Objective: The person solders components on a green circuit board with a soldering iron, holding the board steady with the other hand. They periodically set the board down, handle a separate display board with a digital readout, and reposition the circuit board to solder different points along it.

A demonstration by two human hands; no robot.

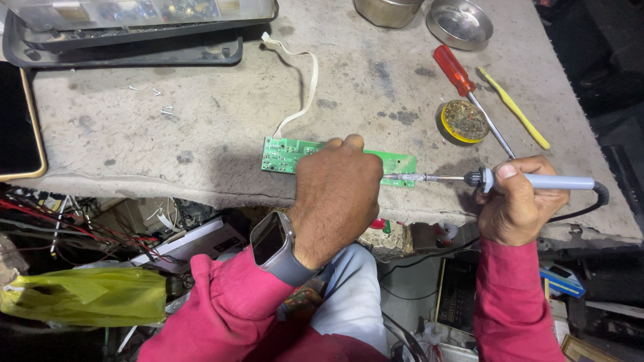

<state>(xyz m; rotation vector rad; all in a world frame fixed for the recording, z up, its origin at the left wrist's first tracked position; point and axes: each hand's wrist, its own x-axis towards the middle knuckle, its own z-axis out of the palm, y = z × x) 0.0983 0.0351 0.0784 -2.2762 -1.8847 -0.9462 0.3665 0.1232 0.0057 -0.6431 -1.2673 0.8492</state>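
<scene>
One soldering iron [510,179] in right hand [513,204], horizontal, tip pointing left at circuit board [285,153]

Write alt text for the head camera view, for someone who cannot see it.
A person's left hand presses a green circuit board onto a worn grey workbench, while the right hand holds a soldering iron with its tip at the board's right end. A red screwdriver and a yellow tin lie behind.

Left hand [337,194]: palm down, back facing camera, fingers [349,143] curled forward and pressing downward; wrist bent, forearm angling in from lower left. Right hand [518,201]: closed in a pen-style grip, thumb on top, forearm rising from below.
</scene>
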